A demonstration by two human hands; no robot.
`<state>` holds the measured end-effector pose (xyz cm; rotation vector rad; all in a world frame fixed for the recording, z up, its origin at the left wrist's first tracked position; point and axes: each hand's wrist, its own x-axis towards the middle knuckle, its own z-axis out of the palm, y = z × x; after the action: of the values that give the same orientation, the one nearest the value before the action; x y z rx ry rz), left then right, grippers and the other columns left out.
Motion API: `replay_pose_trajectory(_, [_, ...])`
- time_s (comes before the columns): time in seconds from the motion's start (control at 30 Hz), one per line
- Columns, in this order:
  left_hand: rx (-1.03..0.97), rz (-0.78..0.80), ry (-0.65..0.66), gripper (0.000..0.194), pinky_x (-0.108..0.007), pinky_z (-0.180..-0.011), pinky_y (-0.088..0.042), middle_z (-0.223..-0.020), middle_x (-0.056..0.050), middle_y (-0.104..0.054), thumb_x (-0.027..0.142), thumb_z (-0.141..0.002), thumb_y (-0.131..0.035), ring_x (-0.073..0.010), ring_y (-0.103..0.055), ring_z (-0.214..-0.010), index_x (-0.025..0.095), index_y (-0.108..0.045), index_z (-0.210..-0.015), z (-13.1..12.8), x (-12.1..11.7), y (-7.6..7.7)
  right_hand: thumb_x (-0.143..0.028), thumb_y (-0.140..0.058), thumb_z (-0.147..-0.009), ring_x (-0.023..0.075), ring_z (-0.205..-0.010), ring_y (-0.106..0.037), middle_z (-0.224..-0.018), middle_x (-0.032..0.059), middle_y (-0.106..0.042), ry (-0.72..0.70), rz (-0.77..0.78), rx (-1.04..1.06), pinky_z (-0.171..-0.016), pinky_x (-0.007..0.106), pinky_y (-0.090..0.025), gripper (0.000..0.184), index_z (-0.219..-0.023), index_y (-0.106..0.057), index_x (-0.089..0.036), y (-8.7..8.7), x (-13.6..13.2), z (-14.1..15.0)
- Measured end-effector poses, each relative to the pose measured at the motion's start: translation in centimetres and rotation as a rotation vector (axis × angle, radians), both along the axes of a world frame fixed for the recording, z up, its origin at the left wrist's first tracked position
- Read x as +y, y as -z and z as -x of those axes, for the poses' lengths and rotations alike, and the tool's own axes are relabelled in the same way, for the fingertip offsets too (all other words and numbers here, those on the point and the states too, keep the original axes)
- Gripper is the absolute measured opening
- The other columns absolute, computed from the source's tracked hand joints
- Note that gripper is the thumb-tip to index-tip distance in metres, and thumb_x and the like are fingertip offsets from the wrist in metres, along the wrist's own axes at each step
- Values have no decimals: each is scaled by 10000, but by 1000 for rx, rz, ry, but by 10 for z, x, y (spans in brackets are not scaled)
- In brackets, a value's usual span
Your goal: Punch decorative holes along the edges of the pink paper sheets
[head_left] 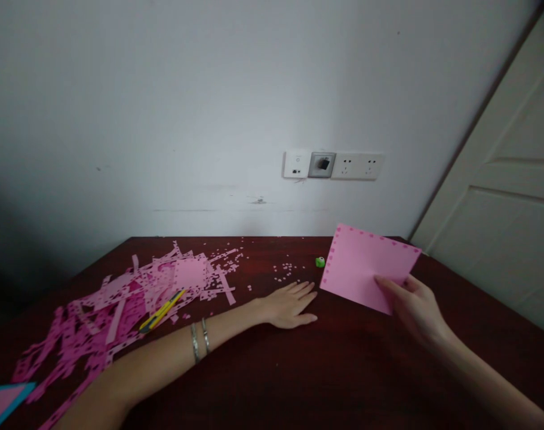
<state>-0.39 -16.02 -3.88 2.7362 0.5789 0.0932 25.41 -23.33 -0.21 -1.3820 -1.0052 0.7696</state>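
My right hand [417, 307] pinches a pink sheet of paper [365, 263] by its lower right part and holds it up above the table. Darker pink dots run along the sheet's left and top edges. My left hand [290, 306] lies flat on the dark red table [272, 370], palm down, fingers stretched out and holding nothing. Just beyond its fingertips sits a small green object [320, 261], too small to name. Tiny paper bits [286, 272] are scattered behind the left hand.
A heap of pink punched paper strips [110, 304] covers the table's left side. On it lies a yellow utility knife [162, 310]. A blue-edged pink piece [7, 403] shows at the lower left. Wall sockets [356, 166] sit behind the table; a white door [504, 191] stands right.
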Motion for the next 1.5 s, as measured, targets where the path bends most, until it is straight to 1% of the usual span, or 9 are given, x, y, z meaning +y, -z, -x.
replay_pose_trajectory(0.1, [1,-25,17,692,-363,-1104,-67,-1479,-103,-124,544,-879,-241,-211,-67,-1359,117,-147,-1415,-9,21,0,-351,-643,-690,283,-963,-610,-1111,103,-615,-51,49,99,-808,371,-542,330,-962,-499,-229,9,-6,4])
replay_pose_trajectory(0.2, [11,-37,-112,676,-362,-1095,-84,-1476,-105,-124,539,-882,-241,-204,-85,-1358,125,-167,-1412,3,45,1,-360,-648,-686,291,-964,-615,-1117,118,-621,-125,89,116,-804,379,-544,375,-994,-506,-201,11,-11,15])
replay_pose_trajectory(0.5, [102,-149,-667,696,-390,-1070,-147,-1454,-151,-184,548,-876,-200,-250,-160,-1344,71,-263,-1379,124,117,8,-313,-681,-654,246,-742,-670,-979,112,-681,-330,304,190,-602,328,-550,395,-1003,-568,-166,8,-30,36])
replay_pose_trajectory(0.67, [246,-291,-970,716,-440,-1031,-214,-1377,-299,-271,494,-874,-234,-353,-236,-1302,-81,-356,-1283,146,129,5,-311,-671,-652,234,-737,-667,-937,105,-685,-445,363,214,-627,331,-543,390,-995,-566,-160,13,-34,46])
replay_pose_trajectory(0.83, [211,-443,-912,638,-427,-1052,-177,-1402,-303,-210,380,-879,-269,-357,-179,-1319,-101,-317,-1296,116,119,-2,-338,-683,-630,234,-766,-659,-938,99,-683,-548,350,201,-655,320,-533,410,-982,-576,-157,19,-32,61])
replay_pose_trajectory(1.03, [168,-314,-415,666,-359,-1086,-130,-1444,-205,-188,462,-893,-213,-267,-139,-1345,-16,-281,-1351,44,121,-7,-360,-665,-639,253,-765,-654,-923,90,-680,-617,345,87,-645,346,-526,453,-1027,-566,-148,28,-23,70])
replay_pose_trajectory(1.17, [196,-286,-247,646,-359,-1091,-120,-1460,-151,-181,474,-895,-203,-232,-139,-1349,39,-274,-1367,-18,145,-4,-298,-611,-680,236,-801,-632,-918,76,-669,-591,298,-184,-657,320,-511,351,-993,-575,-142,24,-21,71])
replay_pose_trajectory(1.33, [207,-229,-223,671,-356,-1093,-102,-1470,-145,-146,494,-890,-199,-231,-111,-1354,41,-228,-1385,-81,182,10,-201,-558,-695,204,-776,-611,-862,52,-662,-556,238,-447,-635,274,-476,213,-897,-595,-146,24,-20,70])
replay_pose_trajectory(1.5, [165,-189,-277,654,-350,-1090,-109,-1474,-120,-146,476,-900,-131,-206,-104,-1357,53,-192,-1396,-87,209,18,-162,-552,-684,177,-734,-603,-834,37,-667,-566,243,-522,-609,246,-442,198,-877,-594,-154,27,-18,70])
